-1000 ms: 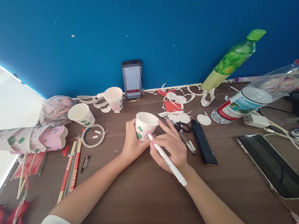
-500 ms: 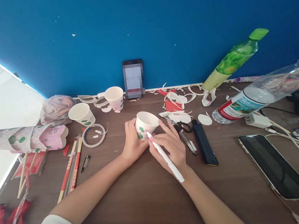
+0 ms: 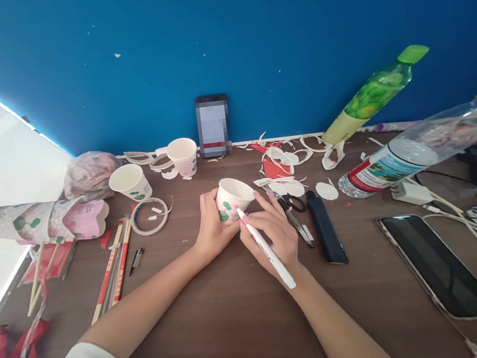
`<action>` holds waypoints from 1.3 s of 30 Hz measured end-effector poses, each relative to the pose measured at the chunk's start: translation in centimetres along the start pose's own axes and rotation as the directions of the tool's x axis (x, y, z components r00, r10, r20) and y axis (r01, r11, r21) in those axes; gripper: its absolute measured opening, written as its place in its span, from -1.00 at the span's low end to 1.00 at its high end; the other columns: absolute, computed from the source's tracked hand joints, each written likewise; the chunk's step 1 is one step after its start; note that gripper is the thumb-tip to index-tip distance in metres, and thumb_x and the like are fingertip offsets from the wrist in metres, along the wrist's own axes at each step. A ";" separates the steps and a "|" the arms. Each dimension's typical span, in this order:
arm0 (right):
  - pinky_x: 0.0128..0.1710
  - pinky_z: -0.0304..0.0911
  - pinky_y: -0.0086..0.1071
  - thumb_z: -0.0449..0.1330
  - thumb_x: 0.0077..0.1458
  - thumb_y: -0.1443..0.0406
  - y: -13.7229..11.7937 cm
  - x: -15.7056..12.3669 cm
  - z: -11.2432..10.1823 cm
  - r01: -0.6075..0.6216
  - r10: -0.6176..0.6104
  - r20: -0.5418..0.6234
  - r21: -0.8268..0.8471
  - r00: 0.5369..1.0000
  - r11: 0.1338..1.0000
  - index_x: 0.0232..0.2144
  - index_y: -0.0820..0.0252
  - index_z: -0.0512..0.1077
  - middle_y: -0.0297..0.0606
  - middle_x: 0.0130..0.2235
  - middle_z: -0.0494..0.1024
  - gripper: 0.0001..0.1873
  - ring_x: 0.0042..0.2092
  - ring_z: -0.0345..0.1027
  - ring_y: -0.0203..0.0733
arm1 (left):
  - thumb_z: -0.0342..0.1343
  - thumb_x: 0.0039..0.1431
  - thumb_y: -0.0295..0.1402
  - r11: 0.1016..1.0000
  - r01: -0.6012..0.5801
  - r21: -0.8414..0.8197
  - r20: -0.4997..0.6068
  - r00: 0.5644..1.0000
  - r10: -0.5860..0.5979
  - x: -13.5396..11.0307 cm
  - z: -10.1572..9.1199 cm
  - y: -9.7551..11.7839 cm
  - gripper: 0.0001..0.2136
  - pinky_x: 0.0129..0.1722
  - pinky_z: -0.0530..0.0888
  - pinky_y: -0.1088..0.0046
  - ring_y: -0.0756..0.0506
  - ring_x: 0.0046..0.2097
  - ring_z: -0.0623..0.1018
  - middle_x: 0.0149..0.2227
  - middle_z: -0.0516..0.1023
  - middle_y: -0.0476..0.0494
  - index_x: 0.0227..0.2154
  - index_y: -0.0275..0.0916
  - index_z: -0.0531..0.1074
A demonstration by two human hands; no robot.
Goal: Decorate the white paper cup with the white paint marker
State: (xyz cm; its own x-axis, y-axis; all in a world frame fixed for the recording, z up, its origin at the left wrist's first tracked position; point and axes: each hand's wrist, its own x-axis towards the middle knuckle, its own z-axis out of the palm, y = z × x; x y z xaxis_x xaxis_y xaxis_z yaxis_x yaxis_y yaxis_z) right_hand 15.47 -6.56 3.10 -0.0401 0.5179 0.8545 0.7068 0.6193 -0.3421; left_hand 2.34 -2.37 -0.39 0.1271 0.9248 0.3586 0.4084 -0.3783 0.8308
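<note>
A white paper cup (image 3: pixel 230 206) with green leaves and pink print is tilted in my left hand (image 3: pixel 210 228), whose fingers wrap round its left side and underside. My right hand (image 3: pixel 275 235) is closed on a white marker (image 3: pixel 268 250) with a pink tip. That tip is at the cup's printed side; whether it touches the wall I cannot tell. Raised fingers of the right hand reach to the cup's right rim. Two more paper cups, one on the left (image 3: pixel 130 182) and one farther back (image 3: pixel 183 156), stand upright on the table.
A tape roll (image 3: pixel 149 217), chopsticks (image 3: pixel 113 268) and a fish-shaped cup craft (image 3: pixel 45 223) lie on the left. Scissors (image 3: pixel 295 202), paper scraps (image 3: pixel 285 188) and a dark pouch (image 3: pixel 327 229) are on the right. Two bottles (image 3: pixel 368 104) (image 3: pixel 392 164) lean beyond a phone (image 3: pixel 442 265).
The marker and my right hand have shifted slightly to the right along the cup's side. My left hand and the cup have hardly moved.
</note>
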 end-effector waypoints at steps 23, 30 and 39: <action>0.08 0.31 0.18 0.19 -0.09 0.55 0.1 0.0 -0.4 -0.030 0.032 -0.017 0.101 0.999 0.994 -0.42 0.15 0.31 -0.36 -0.50 0.49 -0.76 -0.02 0.51 0.17 | 0.29 -0.08 -0.25 0.999 0.034 0.004 0.028 0.999 -0.034 0.2 -0.1 0.5 -0.43 -0.01 0.36 0.17 -0.22 0.04 0.36 -0.06 0.32 -0.23 -0.01 -0.20 0.20; 0.13 0.25 0.21 0.17 -0.06 0.51 0.0 -0.2 -0.5 -0.084 0.088 -0.013 0.175 0.996 0.981 -0.38 0.15 0.34 -0.34 -0.47 0.53 -0.80 0.00 0.49 0.19 | 0.28 -0.06 -0.26 0.994 0.095 -0.046 0.075 0.993 -0.091 0.2 -0.3 0.7 -0.41 -0.06 0.41 0.20 -0.21 -0.01 0.46 -0.05 0.41 -0.24 0.02 -0.20 0.16; 0.16 0.18 0.25 0.20 -0.09 0.52 0.1 -0.1 -0.7 -0.133 0.138 -0.014 0.188 0.990 0.973 -0.37 0.14 0.36 -0.30 -0.44 0.57 -0.77 0.04 0.46 0.18 | 0.18 0.05 -0.27 0.998 -0.039 -0.041 0.100 0.994 0.043 0.2 -0.5 0.6 -0.41 0.04 0.36 0.16 -0.23 0.08 0.40 0.06 0.35 -0.32 0.12 -0.22 0.10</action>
State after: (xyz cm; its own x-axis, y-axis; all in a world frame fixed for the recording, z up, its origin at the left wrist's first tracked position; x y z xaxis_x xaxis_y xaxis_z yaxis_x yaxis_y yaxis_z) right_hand 16.08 -6.96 3.26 0.0678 0.5896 0.8048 0.5605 0.6448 -0.5197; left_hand 2.13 -2.39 0.37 0.2343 0.9070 0.3499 0.3654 -0.4157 0.8329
